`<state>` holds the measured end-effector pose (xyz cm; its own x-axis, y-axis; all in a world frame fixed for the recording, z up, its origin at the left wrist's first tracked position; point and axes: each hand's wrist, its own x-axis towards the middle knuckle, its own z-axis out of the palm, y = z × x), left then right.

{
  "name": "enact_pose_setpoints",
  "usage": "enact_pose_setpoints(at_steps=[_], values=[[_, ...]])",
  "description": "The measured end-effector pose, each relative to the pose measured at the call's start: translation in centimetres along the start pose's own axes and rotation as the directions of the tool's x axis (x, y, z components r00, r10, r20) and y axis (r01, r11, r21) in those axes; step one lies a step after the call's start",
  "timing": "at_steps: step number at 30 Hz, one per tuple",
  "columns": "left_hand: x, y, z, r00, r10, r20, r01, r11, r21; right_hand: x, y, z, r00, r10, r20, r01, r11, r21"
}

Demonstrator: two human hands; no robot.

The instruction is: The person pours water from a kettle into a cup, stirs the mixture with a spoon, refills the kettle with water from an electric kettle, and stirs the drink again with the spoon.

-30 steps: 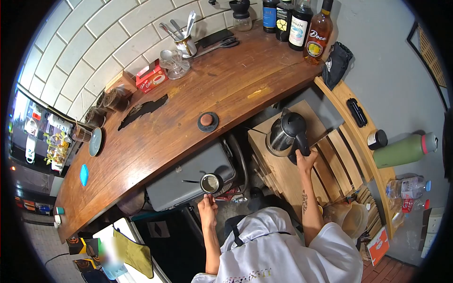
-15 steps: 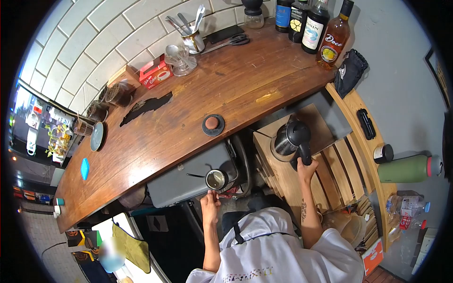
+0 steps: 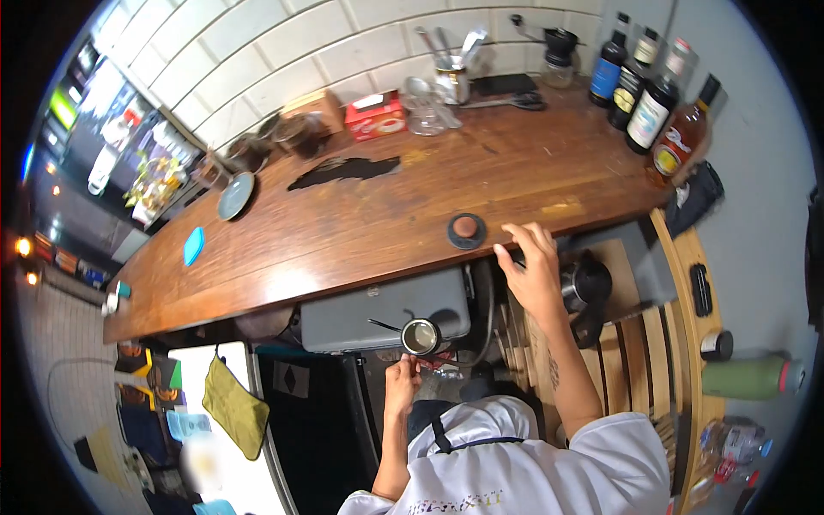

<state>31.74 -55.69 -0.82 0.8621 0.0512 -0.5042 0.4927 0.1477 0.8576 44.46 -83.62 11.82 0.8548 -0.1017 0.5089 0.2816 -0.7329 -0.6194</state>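
Observation:
My left hand is closed at the lower side of a small dark-rimmed pot, held in front of the counter's edge. Greyish liquid shows inside the pot. A thin black rod sticks out to its left. My right hand is empty, fingers spread and curved, at the counter's front edge. Just left of those fingertips lies a round black lid with a brown knob. A black kettle stands on the wooden surface below, partly hidden behind my right wrist.
The wooden counter carries a blue piece, a grey-blue plate, a red box, a cup of utensils and several bottles. A grey case sits beneath its edge. A green flask lies at right.
My right hand has let go of the kettle and moved up and left towards the lid. My left hand still holds the pot. The whole view has shifted.

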Motion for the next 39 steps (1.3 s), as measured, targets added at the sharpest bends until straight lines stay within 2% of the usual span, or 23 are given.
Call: enact_pose_setpoints(at_steps=[2, 4, 10, 13, 15, 18, 20, 22, 23, 26, 28, 39], values=[[-0.3, -1.2, -1.4, 0.999, 0.018, -0.032, -0.018, 1.0, -0.008, 1.7, -0.7, 2.8, 0.997, -0.059, 0.048, 0.058, 0.998, 0.01], [-1.8, -0.3, -1.8, 0.997, -0.001, -0.082, -0.001, 1.0, -0.02, 2.8, -1.2, 5.2, 0.998, -0.049, 0.045, 0.056, 0.984, -0.167], [-4.2, -1.2, -5.3, 0.974, 0.035, -0.224, -0.053, 0.996, -0.073, 3.6, -2.2, 7.2, 0.997, 0.01, 0.072, 0.008, 0.97, -0.242], [-6.0, -1.6, -7.9, 0.964, 0.066, -0.257, -0.086, 0.994, -0.068, 2.8, -6.8, 6.6, 0.998, -0.021, 0.067, 0.034, 0.982, -0.187], [-7.4, -1.6, -9.8, 0.964, 0.067, -0.259, -0.089, 0.993, -0.075, 0.9, -10.8, 6.8, 0.993, -0.066, 0.098, 0.072, 0.996, -0.054], [-9.7, -1.1, -12.7, 0.947, 0.078, -0.311, -0.099, 0.994, -0.052, -3.5, -16.9, 8.7, 0.959, -0.152, 0.241, 0.117, 0.981, 0.154], [-11.8, -1.0, -15.1, 0.942, 0.074, -0.329, -0.099, 0.993, -0.058, -6.8, -20.9, 10.7, 0.879, -0.249, 0.407, 0.105, 0.933, 0.344], [-13.3, -2.2, -18.1, 0.937, 0.071, -0.342, -0.102, 0.992, -0.072, -10.5, -24.6, 12.9, 0.793, -0.359, 0.493, 0.12, 0.884, 0.452], [-14.2, -2.3, -19.4, 0.941, 0.069, -0.331, -0.103, 0.991, -0.087, -12.2, -26.6, 14.0, 0.776, -0.461, 0.43, 0.215, 0.835, 0.506], [-17.3, -2.1, -23.4, 0.933, 0.057, -0.355, -0.102, 0.989, -0.109, -17.4, -30.5, 17.4, 0.668, -0.536, 0.517, 0.166, 0.784, 0.598], [-20.2, -2.6, -27.2, 0.924, 0.041, -0.38, -0.093, 0.988, -0.12, -21.0, -34.1, 19.1, 0.52, -0.624, 0.583, 0.235, 0.761, 0.605], [-27.1, -5.4, -35.5, 0.808, 0.066, -0.586, -0.206, 0.963, -0.175, -28.0, -44.5, 25.2, 0.309, -0.781, 0.543, 0.287, 0.621, 0.73]])
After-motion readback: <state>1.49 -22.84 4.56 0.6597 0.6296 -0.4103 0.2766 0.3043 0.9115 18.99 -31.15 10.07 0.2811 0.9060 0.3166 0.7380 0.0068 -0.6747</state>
